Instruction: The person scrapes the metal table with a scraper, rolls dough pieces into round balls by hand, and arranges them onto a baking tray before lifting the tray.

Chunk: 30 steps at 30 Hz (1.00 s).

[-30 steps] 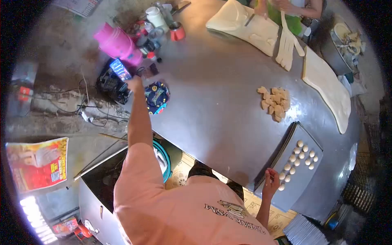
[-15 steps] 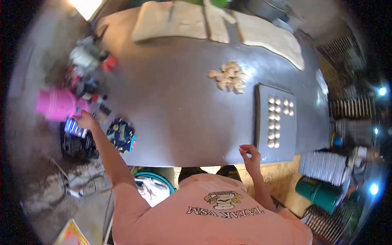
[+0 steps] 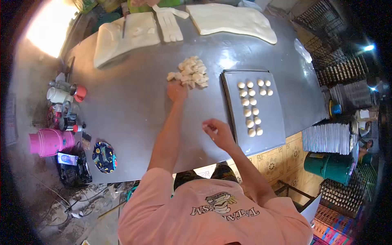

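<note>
My left hand (image 3: pixel 178 91) is at the near left edge of a pile of cut dough pieces (image 3: pixel 193 72) on the metal table. Its fingertips touch or nearly touch the pieces, and I cannot make out whether they grip one. My right hand (image 3: pixel 219 134) hovers over the table's near side, left of the tray, with its fingers loosely curled, the thumb apart and nothing seen in them. The dark tray (image 3: pixel 267 118) bears several round dough balls (image 3: pixel 247 102) in two long columns, with a few more at the upper right.
Large dough slabs (image 3: pixel 232 22) and a narrower dough strip (image 3: pixel 169 26) lie along the far edge, where another person's hand (image 3: pixel 143 2) shows. At left are a pink jug (image 3: pixel 51 142), a lit phone (image 3: pixel 67 159), a patterned cloth (image 3: pixel 104 157) and a red cup (image 3: pixel 80 93). Stacked trays (image 3: pixel 326 139) stand at right.
My left hand has moved from beside the phone and pink jug across to the dough pile. My right hand has come forward over the table. The view has turned rightward.
</note>
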Each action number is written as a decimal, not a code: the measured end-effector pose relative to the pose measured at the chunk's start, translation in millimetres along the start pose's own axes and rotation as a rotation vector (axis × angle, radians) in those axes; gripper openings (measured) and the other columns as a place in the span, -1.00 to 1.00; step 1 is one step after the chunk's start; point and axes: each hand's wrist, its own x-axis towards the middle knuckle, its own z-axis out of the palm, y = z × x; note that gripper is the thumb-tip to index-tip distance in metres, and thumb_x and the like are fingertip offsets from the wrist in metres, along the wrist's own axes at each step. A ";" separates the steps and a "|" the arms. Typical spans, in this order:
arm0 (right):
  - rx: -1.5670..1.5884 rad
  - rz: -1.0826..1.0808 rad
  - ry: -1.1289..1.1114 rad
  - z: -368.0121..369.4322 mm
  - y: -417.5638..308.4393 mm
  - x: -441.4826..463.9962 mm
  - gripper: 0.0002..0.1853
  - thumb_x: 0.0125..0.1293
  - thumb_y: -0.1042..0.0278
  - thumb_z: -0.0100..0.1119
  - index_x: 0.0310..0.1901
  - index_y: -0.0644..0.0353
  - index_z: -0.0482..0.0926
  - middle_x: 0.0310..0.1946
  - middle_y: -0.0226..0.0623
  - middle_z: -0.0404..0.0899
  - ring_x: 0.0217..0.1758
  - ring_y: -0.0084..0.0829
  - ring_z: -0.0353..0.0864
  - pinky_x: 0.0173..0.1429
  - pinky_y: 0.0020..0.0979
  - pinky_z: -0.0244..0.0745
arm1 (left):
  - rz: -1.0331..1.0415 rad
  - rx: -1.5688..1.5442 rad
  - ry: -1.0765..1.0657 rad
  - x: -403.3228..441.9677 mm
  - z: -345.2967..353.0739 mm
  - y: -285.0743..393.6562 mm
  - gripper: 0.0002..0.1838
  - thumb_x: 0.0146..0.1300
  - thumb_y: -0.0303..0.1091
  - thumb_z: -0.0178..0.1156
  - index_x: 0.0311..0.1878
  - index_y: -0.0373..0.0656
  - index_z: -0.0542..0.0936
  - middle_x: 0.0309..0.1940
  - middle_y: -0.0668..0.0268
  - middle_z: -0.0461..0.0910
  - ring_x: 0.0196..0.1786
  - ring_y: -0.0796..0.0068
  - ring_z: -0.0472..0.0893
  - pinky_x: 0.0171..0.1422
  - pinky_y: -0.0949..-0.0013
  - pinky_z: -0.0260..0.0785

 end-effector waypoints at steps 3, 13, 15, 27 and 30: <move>0.061 0.053 -0.008 -25.8 23.2 38.5 -0.79 0.25 0.32 0.21 -0.12 0.20 0.59 -0.47 -0.18 0.61 -0.39 -0.37 0.58 -0.23 -0.36 0.50 | -0.404 -0.452 0.142 -38.1 -34.6 4.1 -0.74 0.21 -0.19 0.20 -0.34 -0.24 0.56 -0.33 0.20 0.56 -0.30 0.34 0.55 -0.17 0.33 0.39; -0.420 -0.600 0.090 56.2 45.3 225.0 -0.77 0.15 0.36 0.22 -0.16 0.22 0.55 -0.31 -0.11 0.58 -0.20 -0.20 0.60 -0.15 -0.19 0.47 | -0.353 -0.459 0.159 -208.8 -41.1 11.1 -0.77 0.26 -0.29 0.10 -0.15 -0.26 0.47 -0.30 0.14 0.47 -0.22 0.22 0.50 -0.09 0.23 0.37; -0.672 -0.599 0.011 66.4 43.1 225.0 -0.78 0.15 0.35 0.22 -0.18 0.22 0.52 -0.27 -0.09 0.55 -0.14 -0.14 0.58 -0.10 -0.15 0.45 | -0.366 -0.447 0.037 -202.7 -64.9 52.3 -0.79 0.25 -0.31 0.06 -0.14 -0.24 0.47 -0.20 0.05 0.45 -0.13 0.12 0.47 0.02 0.12 0.33; -0.749 -0.552 0.006 82.9 73.5 101.1 -0.79 0.13 0.28 0.09 -0.25 0.20 0.52 -0.14 -0.17 0.42 0.05 -0.09 0.34 0.14 -0.11 0.22 | 0.078 -0.270 0.220 -161.9 -59.6 -114.8 -0.78 0.28 -0.31 0.02 -0.10 -0.20 0.50 -0.32 0.12 0.56 -0.29 0.20 0.55 0.06 0.08 0.29; -0.703 -0.392 -0.174 48.6 92.8 89.7 -0.79 0.11 0.26 0.10 -0.27 0.18 0.50 -0.18 -0.17 0.41 0.05 -0.10 0.33 0.13 -0.12 0.23 | -0.354 -0.531 -0.027 -188.5 -83.8 -181.2 -0.78 0.29 -0.32 0.01 -0.10 -0.21 0.51 -0.25 0.06 0.56 -0.19 0.11 0.55 0.07 0.06 0.31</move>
